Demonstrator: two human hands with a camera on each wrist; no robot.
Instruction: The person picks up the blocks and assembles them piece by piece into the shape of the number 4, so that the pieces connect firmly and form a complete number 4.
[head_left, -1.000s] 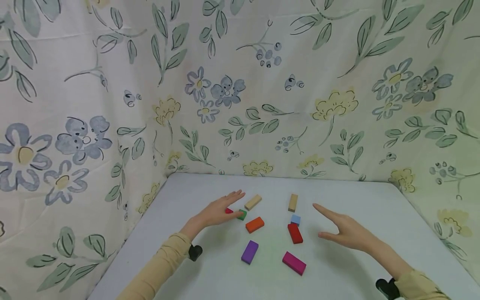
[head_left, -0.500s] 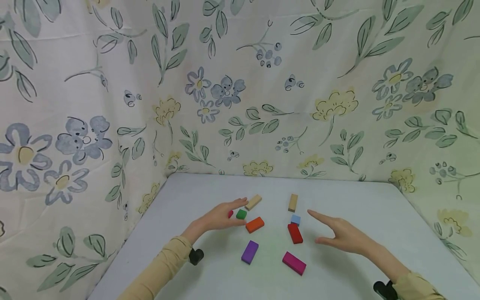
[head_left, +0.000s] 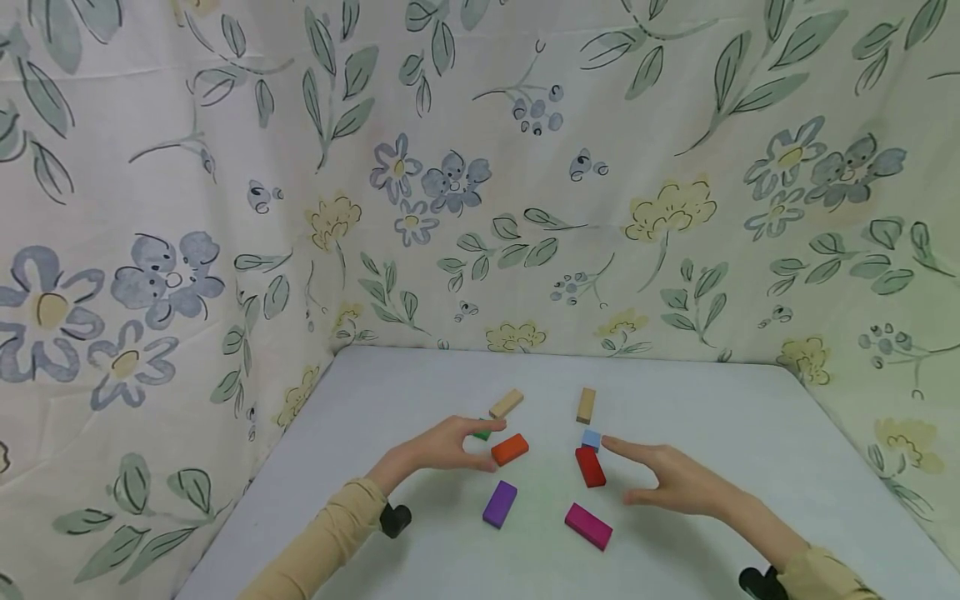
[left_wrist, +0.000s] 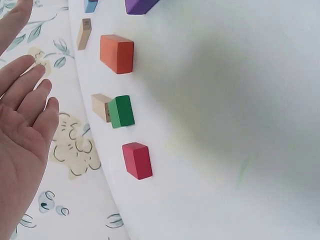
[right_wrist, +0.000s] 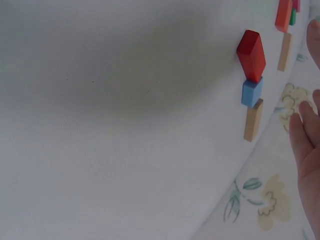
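My left hand (head_left: pixel 450 444) hovers over the left group of blocks, thumb and fingers spread apart, holding nothing. Its fingertips are nearest the orange block (head_left: pixel 510 449) and partly cover the green block (head_left: pixel 482 433). A crimson block (left_wrist: pixel 137 160) shows in the left wrist view; the hand hides it from the head view. My right hand (head_left: pixel 678 479) is just right of the red block (head_left: pixel 591 467) and the light blue block (head_left: pixel 592 440), fingers extended and nothing held. In the right wrist view the red block stands close against the blue one; whether they touch I cannot tell.
Two plain wooden blocks, a left one (head_left: pixel 506 404) and a right one (head_left: pixel 587 406), lie farther back. Nearer the front are a purple block (head_left: pixel 499 505) and a magenta block (head_left: pixel 588 527). The white table (head_left: pixel 712 400) ends at a floral cloth (head_left: pixel 480 167).
My left hand has moved slightly right and nearer the front, from beside the green block towards the orange one. My right hand has moved left and slightly nearer. The blocks appear unmoved.
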